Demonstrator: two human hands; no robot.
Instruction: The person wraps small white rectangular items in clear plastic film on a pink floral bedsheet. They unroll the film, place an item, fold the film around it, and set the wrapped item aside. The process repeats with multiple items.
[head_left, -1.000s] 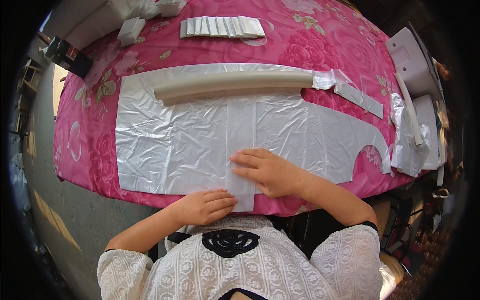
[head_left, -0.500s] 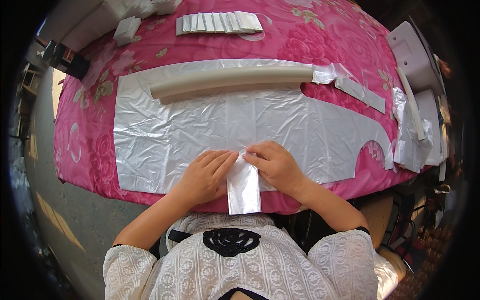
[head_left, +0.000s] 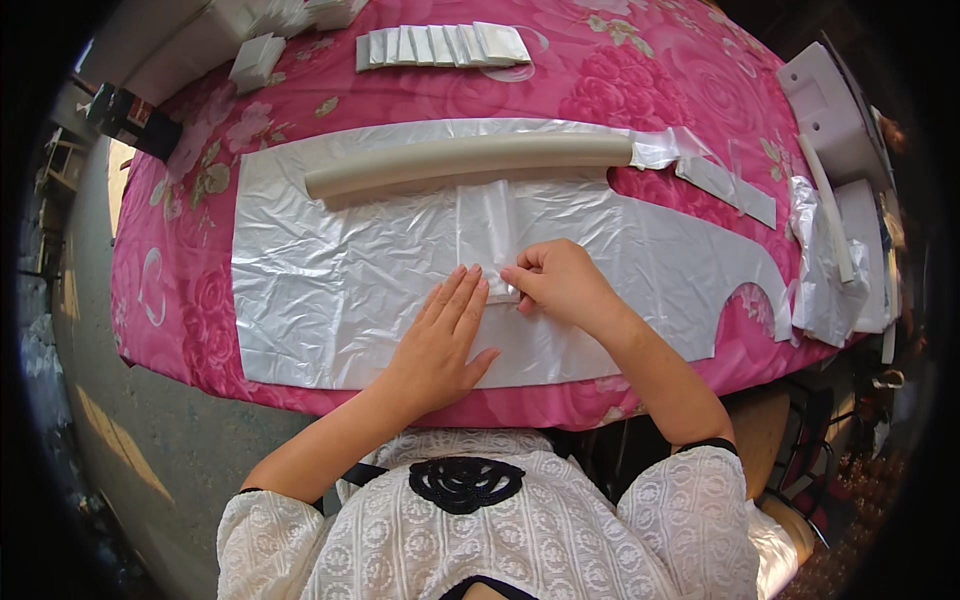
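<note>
Head view: one plastic sheet (head_left: 330, 290) lies spread on the pink cloth (head_left: 600, 80), under one grey tube (head_left: 470, 162). Left hand (head_left: 440, 340) lies flat on it, fingers straight and together. Right hand (head_left: 560, 285) pinches one folded strip (head_left: 488, 235) mid-sheet. Eight white packets (head_left: 440, 45) sit in one row beyond.

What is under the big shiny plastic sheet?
Under the plastic sheet lies a pink flowered tablecloth, showing around its edges. The table beneath the cloth is covered, so it cannot be seen.
</note>
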